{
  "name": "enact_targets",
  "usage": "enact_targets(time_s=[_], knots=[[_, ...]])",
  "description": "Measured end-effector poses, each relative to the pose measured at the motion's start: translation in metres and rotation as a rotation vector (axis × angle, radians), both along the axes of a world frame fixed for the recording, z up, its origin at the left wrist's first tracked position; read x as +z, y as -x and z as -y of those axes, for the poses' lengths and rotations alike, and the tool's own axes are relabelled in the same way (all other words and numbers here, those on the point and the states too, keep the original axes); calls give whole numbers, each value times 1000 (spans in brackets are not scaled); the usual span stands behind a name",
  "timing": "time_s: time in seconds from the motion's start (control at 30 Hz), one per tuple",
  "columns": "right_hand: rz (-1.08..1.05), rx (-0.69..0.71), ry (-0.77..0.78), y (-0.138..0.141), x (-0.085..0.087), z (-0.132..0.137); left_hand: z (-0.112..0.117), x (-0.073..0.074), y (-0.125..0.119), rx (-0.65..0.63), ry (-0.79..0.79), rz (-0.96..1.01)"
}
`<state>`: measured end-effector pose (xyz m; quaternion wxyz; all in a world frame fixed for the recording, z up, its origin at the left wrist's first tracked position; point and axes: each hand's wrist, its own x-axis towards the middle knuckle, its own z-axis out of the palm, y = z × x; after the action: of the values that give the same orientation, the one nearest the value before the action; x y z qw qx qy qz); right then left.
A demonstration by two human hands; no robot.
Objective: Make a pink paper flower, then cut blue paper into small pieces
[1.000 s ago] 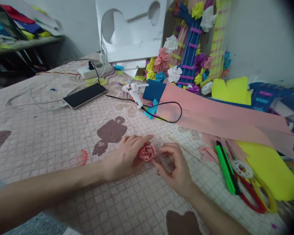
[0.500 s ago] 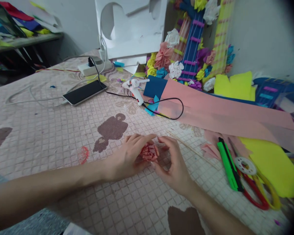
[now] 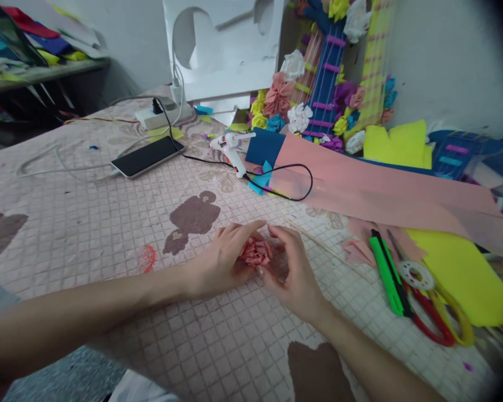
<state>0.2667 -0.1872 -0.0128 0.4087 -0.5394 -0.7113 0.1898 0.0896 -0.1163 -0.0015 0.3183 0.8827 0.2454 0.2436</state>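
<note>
The pink ruffled paper flower (image 3: pixel 256 253) is between the two hands, just above or on the worktop (image 3: pixel 100 223); I cannot tell whether it touches. The left hand (image 3: pixel 224 259) is curled around its left side and appears to grip it, the thumb being mostly hidden. The right hand (image 3: pixel 293 273) is bent in an arch, with its thumb at the lower right edge of the flower; whether it pinches some paper, I cannot tell.

I judge that this flower is very light and soft, not slippery, and its thin folds could be easily crushed or torn. It seems better to hold it low, near the base where layers probably gather, with light fingertips, and to leave the outer petals without pressure. A thin wooden stick (image 3: pixel 318 243) lies near, beyond the right hand.
</note>
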Motion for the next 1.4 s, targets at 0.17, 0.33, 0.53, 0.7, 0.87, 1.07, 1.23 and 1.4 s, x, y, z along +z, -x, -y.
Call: enact_targets(time_s=[0.17, 0.33, 0.53, 0.7, 0.87, 1.07, 1.23, 1.4], knots=[[22, -14, 2, 2, 1, 0, 0, 0, -1, -3, -9, 17], [16, -17, 4, 2, -1, -2, -1, 0, 0, -9, -16, 21], [5, -13, 6, 1, -3, -2, -5, 0, 3, -25, 26, 58], [11, -9, 6, 1, -3, -2, -8, 4, 5, -41, 36, 58], [27, -14, -3, 1, -3, -2, -9, 8, 6, -44, 64, 42], [35, -16, -10, 1, -1, -2, -8, 2, 6, -35, 21, 48], [33, -13, 3, 1, -2, -2, -8, 0, 5, -25, 11, 35], [33, -16, 16, 1, -2, -2, -8, 4, 5, -20, 22, 47]])
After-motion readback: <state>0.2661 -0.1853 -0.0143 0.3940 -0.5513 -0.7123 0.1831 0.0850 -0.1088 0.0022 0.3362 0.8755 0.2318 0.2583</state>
